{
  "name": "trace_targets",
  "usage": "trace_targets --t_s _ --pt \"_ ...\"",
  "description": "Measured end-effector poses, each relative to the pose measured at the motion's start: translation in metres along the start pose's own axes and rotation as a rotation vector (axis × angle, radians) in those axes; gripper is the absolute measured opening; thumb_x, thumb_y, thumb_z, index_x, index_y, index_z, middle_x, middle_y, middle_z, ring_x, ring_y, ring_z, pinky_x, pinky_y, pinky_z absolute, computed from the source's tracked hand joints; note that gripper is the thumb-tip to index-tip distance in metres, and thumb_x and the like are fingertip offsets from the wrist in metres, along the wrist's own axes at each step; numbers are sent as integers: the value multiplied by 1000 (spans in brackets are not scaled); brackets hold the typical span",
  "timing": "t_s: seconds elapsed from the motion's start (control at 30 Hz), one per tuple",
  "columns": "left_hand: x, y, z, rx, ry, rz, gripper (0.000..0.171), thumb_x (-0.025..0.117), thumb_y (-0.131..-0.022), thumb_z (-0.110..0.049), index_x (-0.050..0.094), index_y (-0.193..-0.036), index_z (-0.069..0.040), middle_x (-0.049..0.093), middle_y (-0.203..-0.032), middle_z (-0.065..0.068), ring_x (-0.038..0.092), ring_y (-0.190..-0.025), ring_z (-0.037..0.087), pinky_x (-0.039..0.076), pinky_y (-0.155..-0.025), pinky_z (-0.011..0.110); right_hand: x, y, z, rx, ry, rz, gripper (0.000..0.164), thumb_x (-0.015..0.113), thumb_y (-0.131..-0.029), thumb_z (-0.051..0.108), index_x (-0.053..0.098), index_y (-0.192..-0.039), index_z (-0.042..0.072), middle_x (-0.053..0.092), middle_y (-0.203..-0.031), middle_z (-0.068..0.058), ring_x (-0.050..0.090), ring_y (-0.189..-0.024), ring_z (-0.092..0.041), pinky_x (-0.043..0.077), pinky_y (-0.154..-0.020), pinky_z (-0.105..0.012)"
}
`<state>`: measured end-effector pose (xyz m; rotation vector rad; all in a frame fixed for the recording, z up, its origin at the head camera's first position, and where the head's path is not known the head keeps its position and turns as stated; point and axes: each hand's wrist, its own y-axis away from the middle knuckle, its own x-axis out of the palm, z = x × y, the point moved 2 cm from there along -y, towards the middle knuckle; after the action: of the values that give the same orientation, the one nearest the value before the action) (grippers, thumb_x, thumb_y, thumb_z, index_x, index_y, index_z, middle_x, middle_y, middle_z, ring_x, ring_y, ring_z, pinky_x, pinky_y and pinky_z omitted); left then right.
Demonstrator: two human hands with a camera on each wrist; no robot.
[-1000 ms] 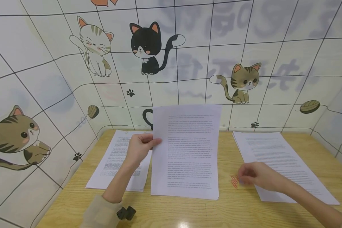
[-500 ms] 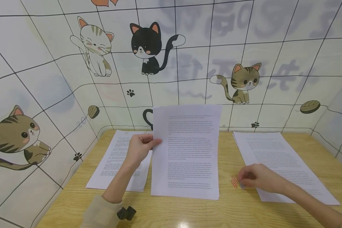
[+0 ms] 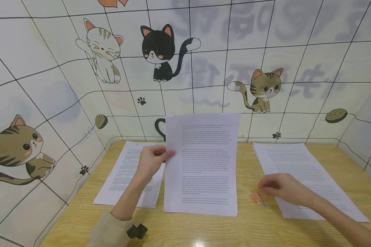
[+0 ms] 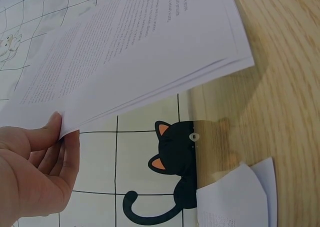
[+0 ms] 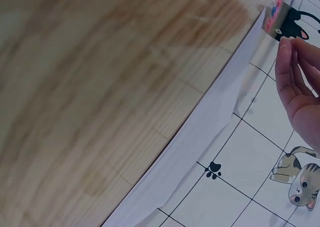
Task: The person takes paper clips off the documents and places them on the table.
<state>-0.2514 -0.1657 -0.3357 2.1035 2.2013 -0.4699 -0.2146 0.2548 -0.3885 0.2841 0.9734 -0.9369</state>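
Between thumb and fingers, my left hand (image 3: 153,159) grips the left edge of a thin stack of printed sheets (image 3: 201,164), held upright above the table; its layered edges show in the left wrist view. My right hand (image 3: 282,188) hovers over a few paper clips, fingertips drawn together with the thumb. Red paper clips (image 3: 254,197) and a blue-purple paper clip (image 3: 262,202) lie just below those fingertips. I cannot tell whether a clip is pinched there. In the right wrist view, the right hand (image 5: 300,82) is at the right edge, the small pink and blue clips beyond it.
On the wooden table (image 3: 204,230), a paper stack (image 3: 117,185) with clips at its top edge lies left, partly behind the left forearm. Another printed stack (image 3: 315,178) lies right, under the right hand and forearm. A cat-patterned wall (image 3: 210,89) stands close behind.
My right hand has lifted slightly up from the clips, uncovering more of the blue-purple one. The left hand and its sheets have stayed in place.
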Motion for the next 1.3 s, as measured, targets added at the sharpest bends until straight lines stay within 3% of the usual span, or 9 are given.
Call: trace_targets --t_s 0.33,0.57,0.87,1.07,1.3 --pt "0 1 -1 -1 7 2 16 82 -84 -7 79 -98 0 75 -84 9 67 -77 16 55 -75 28 -20 -6 7 84 -68 -112 12 66 -97 5 68 -109 4 72 -97 -4 68 -78 -10 55 -68 -24" --pt "1 1 -2 -5 20 3 17 82 -84 -6 79 -99 1 75 -85 10 68 -77 17 56 -76 28 -28 -14 15 128 -77 -234 14 65 -100 14 67 -112 7 70 -90 3 67 -78 -10 56 -69 -27" --pt "1 1 -1 -11 31 7 20 82 -84 -6 78 -102 1 76 -88 11 69 -78 17 56 -76 28 -33 -28 28 132 -127 -311 23 65 -101 18 64 -122 8 72 -104 -2 69 -89 -8 54 -78 -20" --pt "1 1 -1 -21 29 3 20 82 -84 -7 78 -102 1 76 -88 10 68 -80 17 55 -76 28 -30 -35 37 109 -232 -324 29 63 -102 17 60 -130 8 71 -112 -6 70 -94 -13 54 -82 -21" --pt "2 0 1 -28 58 18 21 81 -86 -7 77 -104 2 76 -91 11 70 -79 17 56 -75 25 -23 -45 47 58 -272 -301 32 61 -102 13 59 -132 2 71 -113 -11 71 -96 -15 54 -83 -22"
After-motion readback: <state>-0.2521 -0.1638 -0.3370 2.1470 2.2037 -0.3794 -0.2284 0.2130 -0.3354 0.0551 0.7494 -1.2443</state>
